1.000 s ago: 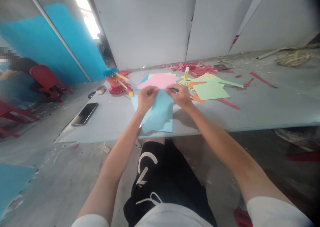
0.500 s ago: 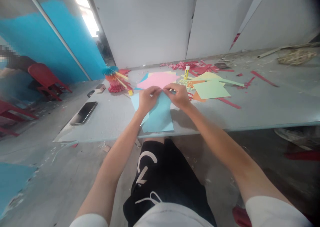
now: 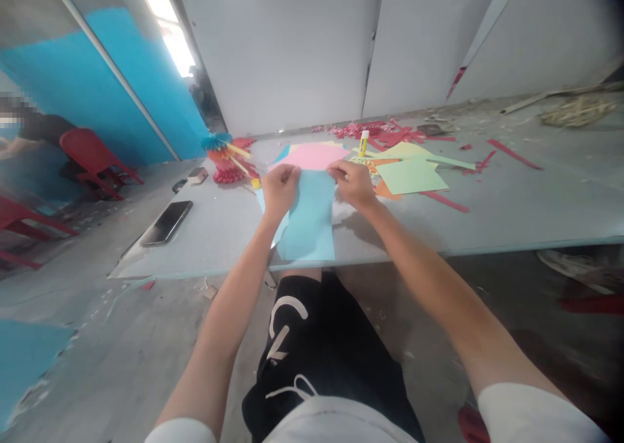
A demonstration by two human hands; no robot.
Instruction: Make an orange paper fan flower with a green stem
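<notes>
Our left hand (image 3: 279, 192) and right hand (image 3: 353, 185) each pinch the top edge of a light-blue paper sheet (image 3: 309, 218), one near each upper corner, with the fingers curled closely on the paper. Half a second ago the two hands nearly met at the middle of that edge. Now they stand apart, and the sheet lies flatter and straighter, running down to the near edge of the grey table (image 3: 219, 248). A second pale-blue sheet (image 3: 267, 205) sticks out from under our left hand.

Just beyond our hands, a pink paper sheet (image 3: 312, 157) lies over other coloured sheets. To its right stand a yellow glue stick (image 3: 363, 144) with a white cap, its label too small to read, then a pale-green paper sheet (image 3: 412, 176), an orange paper piece (image 3: 385, 192) and red paper strips (image 3: 446, 202). Left of the papers are a red paper honeycomb decoration (image 3: 227, 166) and a smartphone (image 3: 166, 223), lying flat and dark. Our black shorts (image 3: 312, 339) carry large white print, but we cannot read it as a word. A red plastic chair (image 3: 95, 163) stands off to the left.
</notes>
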